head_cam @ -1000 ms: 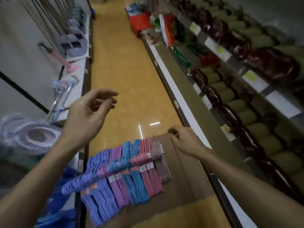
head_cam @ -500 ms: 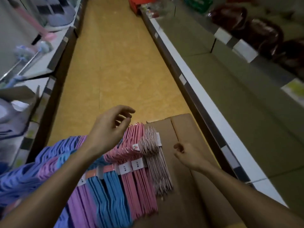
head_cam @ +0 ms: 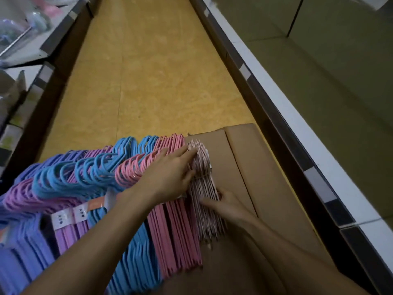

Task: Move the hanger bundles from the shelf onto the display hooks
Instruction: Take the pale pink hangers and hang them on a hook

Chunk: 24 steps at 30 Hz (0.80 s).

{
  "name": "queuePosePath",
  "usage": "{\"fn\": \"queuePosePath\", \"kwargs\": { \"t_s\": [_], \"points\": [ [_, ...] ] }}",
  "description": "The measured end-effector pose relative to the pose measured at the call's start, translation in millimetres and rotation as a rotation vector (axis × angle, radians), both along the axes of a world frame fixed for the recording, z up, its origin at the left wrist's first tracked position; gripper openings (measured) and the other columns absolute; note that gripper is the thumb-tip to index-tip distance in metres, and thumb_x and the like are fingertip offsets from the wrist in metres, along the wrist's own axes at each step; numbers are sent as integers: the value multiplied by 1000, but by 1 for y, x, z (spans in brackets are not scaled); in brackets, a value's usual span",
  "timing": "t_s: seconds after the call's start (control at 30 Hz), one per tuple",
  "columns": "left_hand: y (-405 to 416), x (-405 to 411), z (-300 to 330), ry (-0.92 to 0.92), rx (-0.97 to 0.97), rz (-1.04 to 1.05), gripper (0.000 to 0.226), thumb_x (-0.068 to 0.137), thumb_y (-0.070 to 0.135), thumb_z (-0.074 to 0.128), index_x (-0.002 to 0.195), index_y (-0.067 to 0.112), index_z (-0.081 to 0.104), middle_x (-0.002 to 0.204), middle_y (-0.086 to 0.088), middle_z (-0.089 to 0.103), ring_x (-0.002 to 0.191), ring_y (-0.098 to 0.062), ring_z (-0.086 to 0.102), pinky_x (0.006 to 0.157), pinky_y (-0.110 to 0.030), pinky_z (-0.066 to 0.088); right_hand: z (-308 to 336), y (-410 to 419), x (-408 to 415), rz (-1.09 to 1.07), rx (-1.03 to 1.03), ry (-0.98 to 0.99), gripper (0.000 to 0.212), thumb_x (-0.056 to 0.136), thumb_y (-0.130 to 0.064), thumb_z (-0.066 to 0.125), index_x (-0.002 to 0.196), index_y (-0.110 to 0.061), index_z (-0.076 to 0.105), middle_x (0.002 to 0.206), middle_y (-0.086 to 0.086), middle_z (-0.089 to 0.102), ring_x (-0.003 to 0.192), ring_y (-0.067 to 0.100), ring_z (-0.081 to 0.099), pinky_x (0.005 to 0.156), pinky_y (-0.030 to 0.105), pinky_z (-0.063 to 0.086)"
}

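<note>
Pale striped hanger bundle [head_cam: 202,184] at right end of row on cardboard box [head_cam: 244,158]. Left hand [head_cam: 170,177] fingers spread over hooks, not closed; right hand [head_cam: 225,206] fingers slid under bars, grip unclear. Risk: loose hold, bundle fanning apart, hooks snagging pink bundle [head_cam: 176,220] alongside.

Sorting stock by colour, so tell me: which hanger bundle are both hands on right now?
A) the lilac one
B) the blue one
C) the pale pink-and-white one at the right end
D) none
C: the left hand and right hand both rest on the pale pink-and-white bundle on the cardboard box.
</note>
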State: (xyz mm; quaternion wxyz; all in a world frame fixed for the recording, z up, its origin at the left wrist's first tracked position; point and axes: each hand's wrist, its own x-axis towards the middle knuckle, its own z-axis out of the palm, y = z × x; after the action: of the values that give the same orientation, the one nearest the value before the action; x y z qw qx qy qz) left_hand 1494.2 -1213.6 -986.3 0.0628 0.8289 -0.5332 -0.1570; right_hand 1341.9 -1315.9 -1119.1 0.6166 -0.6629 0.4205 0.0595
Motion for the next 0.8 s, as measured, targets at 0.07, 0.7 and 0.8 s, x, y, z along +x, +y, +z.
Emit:
{"fn": "queuePosePath", "kwargs": {
  "t_s": [0.07,0.7,0.8],
  "points": [
    [-1,-4,-1,108,-49,28,60,101,32,49,155,26,25,164,-1,18,139,-25,41,114,-30,22,14,8,6,-45,-5,2,108,63,-59,83,151,-24,32,149,-3,44,133,24,47,108,43,44],
    [-28,-26,-1,788,-344,264,40,99,26,56,139,27,51,133,6,55,119,-9,54,97,-27,46,33,-1,-34,-320,-379,14,76,80,-28,67,148,-28,32,143,1,51,128,25,50,104,44,46],
    [-30,-20,-10,805,-380,468,29,99,25,55,128,25,53,125,3,58,115,-17,57,101,-40,48,44,-7,-37,-355,-338,-130,71,83,-19,66,147,-25,37,141,-2,51,130,19,48,109,40,42]
  ]
}}
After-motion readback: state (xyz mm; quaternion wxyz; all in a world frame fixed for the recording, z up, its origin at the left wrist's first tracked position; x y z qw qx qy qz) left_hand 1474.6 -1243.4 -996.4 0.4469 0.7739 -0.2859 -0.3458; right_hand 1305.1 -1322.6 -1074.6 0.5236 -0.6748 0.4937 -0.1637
